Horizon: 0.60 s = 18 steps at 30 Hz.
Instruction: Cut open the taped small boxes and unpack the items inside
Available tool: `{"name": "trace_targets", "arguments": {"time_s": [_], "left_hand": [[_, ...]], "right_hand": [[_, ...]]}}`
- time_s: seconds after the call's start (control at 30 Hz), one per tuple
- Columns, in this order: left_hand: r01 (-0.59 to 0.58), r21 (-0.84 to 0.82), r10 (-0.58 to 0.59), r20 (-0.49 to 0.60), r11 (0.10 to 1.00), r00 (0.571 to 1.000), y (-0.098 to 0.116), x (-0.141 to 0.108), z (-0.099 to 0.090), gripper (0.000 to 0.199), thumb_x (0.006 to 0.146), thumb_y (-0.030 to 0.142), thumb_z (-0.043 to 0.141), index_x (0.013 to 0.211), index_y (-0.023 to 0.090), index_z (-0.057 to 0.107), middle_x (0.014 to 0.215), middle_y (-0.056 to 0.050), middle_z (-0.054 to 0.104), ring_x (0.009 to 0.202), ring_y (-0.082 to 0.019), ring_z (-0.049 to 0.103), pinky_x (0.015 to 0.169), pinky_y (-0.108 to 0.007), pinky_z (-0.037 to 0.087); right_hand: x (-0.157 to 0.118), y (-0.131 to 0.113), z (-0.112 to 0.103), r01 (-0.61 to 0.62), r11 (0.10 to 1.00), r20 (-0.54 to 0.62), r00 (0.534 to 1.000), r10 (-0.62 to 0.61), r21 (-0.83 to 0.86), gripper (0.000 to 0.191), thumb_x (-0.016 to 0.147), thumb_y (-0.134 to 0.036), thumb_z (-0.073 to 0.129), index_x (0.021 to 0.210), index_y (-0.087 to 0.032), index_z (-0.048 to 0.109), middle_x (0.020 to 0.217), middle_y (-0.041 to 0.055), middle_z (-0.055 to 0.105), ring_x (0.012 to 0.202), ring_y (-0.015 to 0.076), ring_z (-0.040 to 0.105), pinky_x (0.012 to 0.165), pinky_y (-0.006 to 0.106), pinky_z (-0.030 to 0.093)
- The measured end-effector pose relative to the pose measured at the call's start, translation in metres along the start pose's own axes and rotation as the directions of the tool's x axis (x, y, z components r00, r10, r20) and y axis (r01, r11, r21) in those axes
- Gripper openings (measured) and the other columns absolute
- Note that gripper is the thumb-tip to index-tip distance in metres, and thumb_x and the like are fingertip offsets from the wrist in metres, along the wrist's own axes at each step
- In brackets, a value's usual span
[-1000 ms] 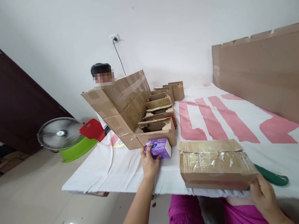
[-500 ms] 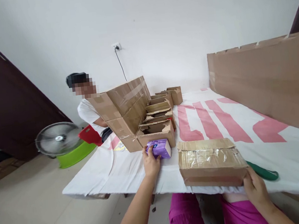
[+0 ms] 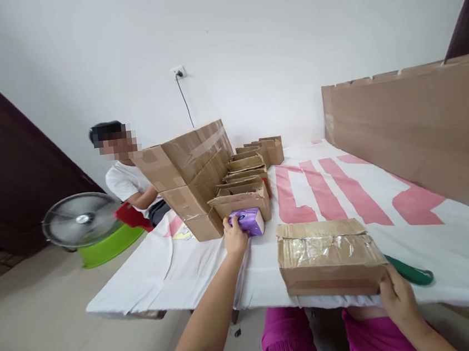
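A purple tissue pack (image 3: 253, 221) is gripped in my left hand (image 3: 236, 235), fingers over its top and left end. It sits up against the front of the nearest open cardboard box (image 3: 240, 201). At the table's front edge lies a taped cardboard box (image 3: 329, 260). My right hand (image 3: 398, 293) holds that box by its lower right corner, thumb on the near side; some fingers are hidden behind it. Just beyond the right hand a green curved object (image 3: 412, 272) rests on the cloth.
Stacked closed boxes (image 3: 188, 175) form a wall at the left, with more open boxes (image 3: 271, 150) in a row behind. A tall cardboard panel (image 3: 414, 128) borders the right. A person (image 3: 128, 178) sits beyond the stack, near a fan (image 3: 83, 219). White cloth (image 3: 145, 280) covers the table.
My left hand has pushed the tissue pack slightly away, closer against the open box, whose front has tipped or shifted. The view has turned a little. My right hand stays on the taped box.
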<state>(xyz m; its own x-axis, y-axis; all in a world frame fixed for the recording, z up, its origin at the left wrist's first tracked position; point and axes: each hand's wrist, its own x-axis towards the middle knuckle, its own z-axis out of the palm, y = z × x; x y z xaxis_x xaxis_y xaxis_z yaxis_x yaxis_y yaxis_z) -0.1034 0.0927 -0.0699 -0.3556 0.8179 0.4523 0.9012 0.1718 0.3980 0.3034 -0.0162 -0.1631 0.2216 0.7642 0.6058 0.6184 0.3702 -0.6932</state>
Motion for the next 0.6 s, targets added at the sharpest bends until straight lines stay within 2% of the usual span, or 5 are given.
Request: {"name": "trace_targets", "arguments": {"time_s": [0.1,0.27,0.5,0.6], "left_hand": [[0.005,0.007,-0.005,-0.001,1.0,1.0,-0.001,0.001,0.003,0.057,0.072,0.015,0.07,0.124,0.018,0.048,0.14,-0.018,0.032,0.122,-0.034,0.052,0.102,-0.046,0.043],[0.001,0.016,-0.001,0.004,1.0,1.0,-0.002,-0.001,0.002,0.056,0.073,0.015,0.069,0.124,0.019,0.047,0.142,-0.017,0.029,0.124,-0.034,0.05,0.103,-0.045,0.043],[0.012,0.035,-0.014,0.048,0.999,0.999,0.001,0.006,-0.001,0.055,0.07,0.014,0.07,0.12,0.021,0.049,0.137,-0.015,0.033,0.111,-0.033,0.058,0.096,-0.046,0.046],[0.028,0.043,-0.031,0.059,0.999,0.998,0.002,0.012,0.002,0.055,0.07,0.014,0.069,0.12,0.022,0.049,0.139,-0.017,0.03,0.11,-0.034,0.058,0.094,-0.046,0.047]], "right_hand": [[-0.001,0.001,0.0,0.002,1.0,0.018,1.0,-0.002,0.0,0.028,0.088,-0.036,0.04,0.092,-0.019,0.062,0.085,0.0112,0.071,0.078,0.0255,0.068,0.07,0.036,0.056],[-0.002,0.0,0.0,-0.021,1.0,0.002,1.0,0.021,-0.004,0.024,0.085,-0.034,0.041,0.086,-0.02,0.061,0.076,0.0091,0.069,0.07,0.025,0.067,0.066,0.036,0.055],[0.0,-0.004,0.0,0.006,1.0,0.019,1.0,-0.005,-0.015,0.023,0.084,-0.032,0.04,0.088,-0.022,0.061,0.069,0.007,0.067,0.065,0.0247,0.065,0.064,0.036,0.055],[0.0,-0.003,0.0,0.017,0.999,-0.016,1.0,-0.018,-0.045,0.024,0.084,-0.033,0.039,0.086,-0.021,0.059,0.068,0.0073,0.066,0.063,0.025,0.065,0.063,0.037,0.055]]}}
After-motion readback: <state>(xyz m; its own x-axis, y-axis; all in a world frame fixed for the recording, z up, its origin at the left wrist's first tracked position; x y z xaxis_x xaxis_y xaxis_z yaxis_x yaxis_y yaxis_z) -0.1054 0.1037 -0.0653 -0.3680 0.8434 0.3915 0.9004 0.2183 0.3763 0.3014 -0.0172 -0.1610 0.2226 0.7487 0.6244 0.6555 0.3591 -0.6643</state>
